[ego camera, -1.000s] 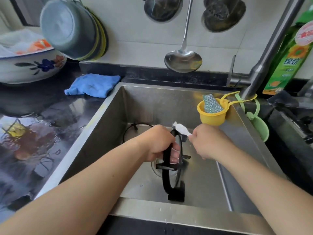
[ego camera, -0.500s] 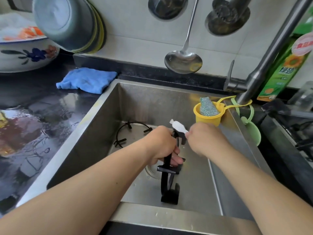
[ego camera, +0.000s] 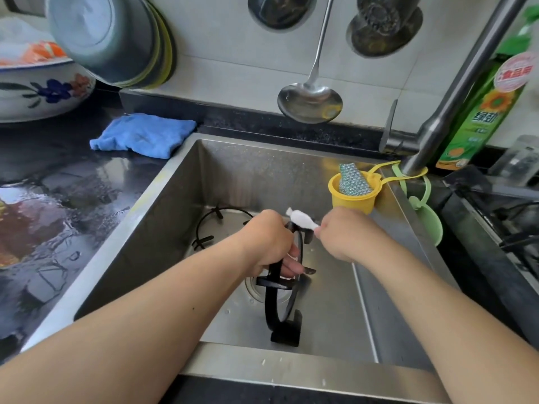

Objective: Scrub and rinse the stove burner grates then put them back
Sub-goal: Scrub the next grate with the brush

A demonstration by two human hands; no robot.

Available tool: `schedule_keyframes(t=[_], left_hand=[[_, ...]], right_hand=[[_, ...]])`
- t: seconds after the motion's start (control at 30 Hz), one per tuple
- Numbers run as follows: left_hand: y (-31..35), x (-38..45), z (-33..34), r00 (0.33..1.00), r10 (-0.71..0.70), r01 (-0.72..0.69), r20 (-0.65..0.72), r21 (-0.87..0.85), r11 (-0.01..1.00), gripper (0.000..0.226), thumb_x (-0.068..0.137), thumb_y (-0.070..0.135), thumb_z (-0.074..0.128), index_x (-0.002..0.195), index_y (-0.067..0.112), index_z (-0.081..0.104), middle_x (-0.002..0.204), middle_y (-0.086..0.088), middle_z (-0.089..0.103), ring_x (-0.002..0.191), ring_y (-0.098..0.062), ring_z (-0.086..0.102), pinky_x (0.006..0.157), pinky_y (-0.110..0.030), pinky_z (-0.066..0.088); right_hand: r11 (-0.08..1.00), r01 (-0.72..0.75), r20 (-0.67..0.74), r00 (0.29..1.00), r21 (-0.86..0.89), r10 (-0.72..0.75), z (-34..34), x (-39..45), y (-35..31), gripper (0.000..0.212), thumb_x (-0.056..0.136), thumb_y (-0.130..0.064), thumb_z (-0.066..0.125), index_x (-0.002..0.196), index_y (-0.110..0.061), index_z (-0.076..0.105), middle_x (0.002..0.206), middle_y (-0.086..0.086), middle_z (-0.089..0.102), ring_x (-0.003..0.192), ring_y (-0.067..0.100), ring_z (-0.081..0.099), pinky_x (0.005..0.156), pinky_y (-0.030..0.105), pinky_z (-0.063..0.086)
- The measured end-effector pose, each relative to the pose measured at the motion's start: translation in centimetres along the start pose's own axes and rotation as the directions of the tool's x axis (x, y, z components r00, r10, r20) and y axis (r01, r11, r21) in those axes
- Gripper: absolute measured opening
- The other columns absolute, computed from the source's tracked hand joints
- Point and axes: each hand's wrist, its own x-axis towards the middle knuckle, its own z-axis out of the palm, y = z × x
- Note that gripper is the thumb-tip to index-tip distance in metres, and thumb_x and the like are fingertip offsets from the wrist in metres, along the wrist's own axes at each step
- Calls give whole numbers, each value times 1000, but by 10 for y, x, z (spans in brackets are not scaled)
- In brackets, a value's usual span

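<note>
Your left hand and right hand are bare, without gloves, rings or a watch. Both forearms are uncovered as far as they show, and no sleeve edge is visible.

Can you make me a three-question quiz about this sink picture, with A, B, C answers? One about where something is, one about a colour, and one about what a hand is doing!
1. Where is the second grate?
A. Flat on the sink floor
B. On the counter
C. Hanging on the wall

2. What colour is the cloth on the counter?
A. Red
B. Blue
C. White

3. What is the left hand doing?
A. Resting open
B. Turning the tap
C. Gripping the upright grate

Answers: 1 A, it lies behind the arms in the sink. 2 B, it is plainly blue. 3 C, its fingers curl round the black ring while the right hand holds a white brush at its top.
</note>
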Motion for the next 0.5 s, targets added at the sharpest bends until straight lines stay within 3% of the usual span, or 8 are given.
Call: schedule_keyframes(t=[0.07, 0.2, 0.37, 0.5], left_hand=[[-1, 2, -4, 1000, -8, 8, -8, -1, 1000, 27, 101, -2, 32, 100, -7, 59, 74, -22, 69, 86, -46, 74, 80, -53, 63], [2, 1, -1, 1000, 1, -1, -1, -7, 1000, 30, 100, -3, 31, 107, -9, 59, 79, -23, 69, 89, -47, 73, 78, -53, 63], [-1, 1, -6, 1000, -1, 1, -14, 5, 1000, 28, 100, -3, 31, 102, -7, 59, 67, -19, 67, 75, -41, 73, 74, -49, 64], [0, 1, -4, 1000, 6, -6, -2, 0, 1000, 29, 100, -4, 31, 108, -10, 59, 69, -19, 68, 70, -36, 73, 71, -46, 65]], right_hand=[[999, -25, 62, 998, -25, 27, 4, -5, 7, 27, 96, -41, 52, 98, -18, 65, 83, 4, 58, 73, 25, 56, 58, 30, 43], [993, -54, -43, 997, 103, 59, -5, -3, 6, 25, 99, -38, 51, 93, -19, 66, 81, 4, 59, 72, 23, 55, 60, 29, 42], [998, -31, 89, 996, 51, 27, 8, -8, 11, 28, 96, -39, 55, 100, -15, 68, 90, 9, 63, 78, 28, 60, 58, 29, 42], [993, -61, 13, 998, 104, 60, 1, -3, 8, 27, 98, -38, 53, 100, -15, 67, 82, 6, 58, 77, 29, 58, 61, 30, 43]])
